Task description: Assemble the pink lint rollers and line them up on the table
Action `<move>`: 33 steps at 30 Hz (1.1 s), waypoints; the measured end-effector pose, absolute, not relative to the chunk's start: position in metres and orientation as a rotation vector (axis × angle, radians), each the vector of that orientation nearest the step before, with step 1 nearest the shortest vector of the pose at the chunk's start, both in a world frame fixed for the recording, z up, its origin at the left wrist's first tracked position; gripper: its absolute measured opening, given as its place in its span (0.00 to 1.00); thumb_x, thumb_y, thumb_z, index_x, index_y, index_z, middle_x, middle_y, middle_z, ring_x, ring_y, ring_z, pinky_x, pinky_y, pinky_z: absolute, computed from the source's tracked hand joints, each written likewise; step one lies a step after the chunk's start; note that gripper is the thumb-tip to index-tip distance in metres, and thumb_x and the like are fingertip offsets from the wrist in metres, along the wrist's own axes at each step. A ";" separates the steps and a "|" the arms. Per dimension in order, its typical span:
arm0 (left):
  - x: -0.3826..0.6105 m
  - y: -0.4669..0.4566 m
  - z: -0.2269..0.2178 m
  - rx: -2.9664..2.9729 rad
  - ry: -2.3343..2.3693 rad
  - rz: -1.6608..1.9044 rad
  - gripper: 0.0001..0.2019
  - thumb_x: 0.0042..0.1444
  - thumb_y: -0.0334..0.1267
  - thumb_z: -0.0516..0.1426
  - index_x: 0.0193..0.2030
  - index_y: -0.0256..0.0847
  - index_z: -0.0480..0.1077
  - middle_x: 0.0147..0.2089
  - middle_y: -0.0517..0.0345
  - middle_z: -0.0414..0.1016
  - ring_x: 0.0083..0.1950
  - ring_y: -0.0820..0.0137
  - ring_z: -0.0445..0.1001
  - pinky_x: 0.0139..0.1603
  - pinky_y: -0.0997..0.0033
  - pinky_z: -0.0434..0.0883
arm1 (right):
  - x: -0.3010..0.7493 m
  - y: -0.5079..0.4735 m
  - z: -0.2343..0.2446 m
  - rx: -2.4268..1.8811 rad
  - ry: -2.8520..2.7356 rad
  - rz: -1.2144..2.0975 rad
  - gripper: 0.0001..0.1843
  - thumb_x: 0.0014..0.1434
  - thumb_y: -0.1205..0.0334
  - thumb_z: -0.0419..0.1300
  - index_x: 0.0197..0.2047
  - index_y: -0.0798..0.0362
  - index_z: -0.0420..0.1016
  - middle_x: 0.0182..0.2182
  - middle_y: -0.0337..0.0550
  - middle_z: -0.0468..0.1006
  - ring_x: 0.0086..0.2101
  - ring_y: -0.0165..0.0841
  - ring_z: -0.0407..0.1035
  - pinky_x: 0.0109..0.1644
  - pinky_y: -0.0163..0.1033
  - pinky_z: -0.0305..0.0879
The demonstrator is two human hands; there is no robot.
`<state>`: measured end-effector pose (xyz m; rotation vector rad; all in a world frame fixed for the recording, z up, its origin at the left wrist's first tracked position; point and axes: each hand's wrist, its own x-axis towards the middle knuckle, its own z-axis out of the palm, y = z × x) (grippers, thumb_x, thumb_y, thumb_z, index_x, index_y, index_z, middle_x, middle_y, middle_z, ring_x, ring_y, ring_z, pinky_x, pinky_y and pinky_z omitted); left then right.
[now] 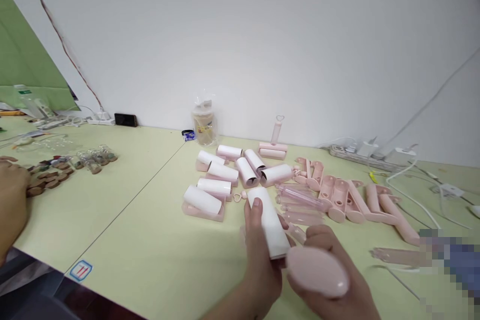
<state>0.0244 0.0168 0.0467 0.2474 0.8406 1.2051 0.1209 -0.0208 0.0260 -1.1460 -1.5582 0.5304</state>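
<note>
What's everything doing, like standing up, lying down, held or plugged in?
Left hand: wrapped around a white roll
Right hand: gripping a pink oval-ended piece
Phone: on its side, screen dark
Bagged cup: upright
Pink roller: handle pointing up
Other white rolls: lying down
White charger: plugged into the power strip

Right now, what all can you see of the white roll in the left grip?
The white roll is a smooth, plain cylinder, paper-like in look. It slants in the picture, far end to the left. The left grip holds it, thumb on top near the far end. Its near end shows a dark edge beside the pink piece; whether they touch is unclear.
</note>
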 end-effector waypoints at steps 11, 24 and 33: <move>0.028 0.010 0.042 0.452 0.845 1.342 0.27 0.51 0.52 0.56 0.54 0.46 0.55 0.23 0.64 0.66 0.23 0.71 0.69 0.23 0.76 0.66 | 0.107 -0.011 0.045 -1.445 -1.154 0.863 0.17 0.52 0.43 0.54 0.31 0.48 0.62 0.23 0.37 0.69 0.27 0.35 0.67 0.28 0.37 0.66; 0.028 0.010 0.037 0.500 0.947 1.280 0.35 0.52 0.51 0.55 0.63 0.47 0.45 0.38 0.54 0.74 0.34 0.64 0.75 0.33 0.72 0.70 | 0.101 -0.007 0.056 -1.413 -0.793 1.233 0.22 0.51 0.39 0.53 0.39 0.46 0.63 0.34 0.44 0.73 0.32 0.40 0.72 0.17 0.36 0.67; 0.027 0.008 0.041 0.480 0.883 1.155 0.36 0.49 0.50 0.58 0.62 0.50 0.46 0.44 0.53 0.74 0.40 0.62 0.75 0.35 0.72 0.70 | 0.100 -0.006 0.054 -1.378 -0.623 1.381 0.22 0.48 0.38 0.55 0.40 0.44 0.63 0.38 0.45 0.76 0.30 0.40 0.73 0.14 0.35 0.65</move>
